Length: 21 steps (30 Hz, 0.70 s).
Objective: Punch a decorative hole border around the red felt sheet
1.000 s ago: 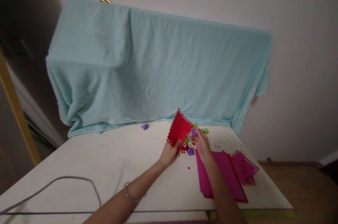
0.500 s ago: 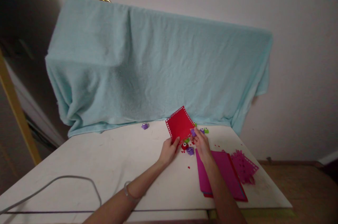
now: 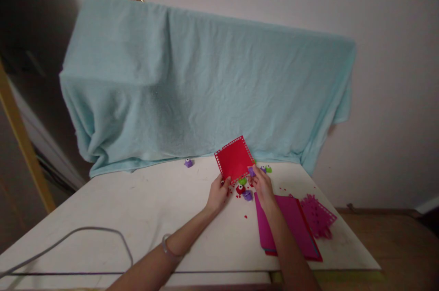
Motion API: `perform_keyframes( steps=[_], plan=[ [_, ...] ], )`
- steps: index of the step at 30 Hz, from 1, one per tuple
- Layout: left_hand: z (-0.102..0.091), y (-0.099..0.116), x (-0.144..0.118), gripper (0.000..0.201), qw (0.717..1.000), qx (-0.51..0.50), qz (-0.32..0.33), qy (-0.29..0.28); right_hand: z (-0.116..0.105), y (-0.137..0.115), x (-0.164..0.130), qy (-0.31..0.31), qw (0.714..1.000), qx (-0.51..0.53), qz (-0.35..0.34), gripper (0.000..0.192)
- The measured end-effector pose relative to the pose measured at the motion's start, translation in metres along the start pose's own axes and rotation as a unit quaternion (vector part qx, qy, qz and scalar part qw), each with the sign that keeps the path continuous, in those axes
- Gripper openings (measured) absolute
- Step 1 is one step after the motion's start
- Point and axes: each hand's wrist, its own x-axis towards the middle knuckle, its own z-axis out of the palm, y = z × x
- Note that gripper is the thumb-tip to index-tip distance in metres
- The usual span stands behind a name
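Observation:
A red square sheet (image 3: 235,159), with small holes along its edges, is tilted up above the table. My left hand (image 3: 218,193) pinches its lower left corner between thumb and fingers. At the sheet's right edge my right hand (image 3: 262,184) is closed on a small purple piece (image 3: 251,171), partly hidden by the fingers. Below the sheet lie a red figure (image 3: 240,189) with a white eye, a purple figure (image 3: 248,195) and a green one (image 3: 243,181). Behind my right fingers sits another green figure (image 3: 268,169) beside a purple one.
Under my right forearm lies a stack of magenta and red sheets (image 3: 295,222). A fringed pink piece with holes (image 3: 317,218) is to its right. Red scraps dot the white table (image 3: 154,204). One purple figure (image 3: 188,162) stands near the blue cloth (image 3: 219,85); a grey cable (image 3: 92,228) curves at left.
The red sheet has turned slightly clockwise, its top corner shifting right. My left hand has changed its hold a little at the lower corner. My right hand has hardly moved.

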Motion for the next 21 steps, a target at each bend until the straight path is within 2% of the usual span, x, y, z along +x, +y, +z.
perform_keyframes(
  steps=[8, 21],
  plan=[
    [0.0, -0.001, 0.0, 0.039, 1.0, 0.003, 0.0, 0.002, -0.001, 0.001, 0.0, -0.009, 1.0, 0.005, -0.003, 0.034],
    [-0.001, 0.01, -0.003, 0.042, 1.0, 0.002, -0.013, 0.017, -0.002, 0.004, 0.003, -0.015, 1.0, -0.012, -0.01, 0.035]
  ],
)
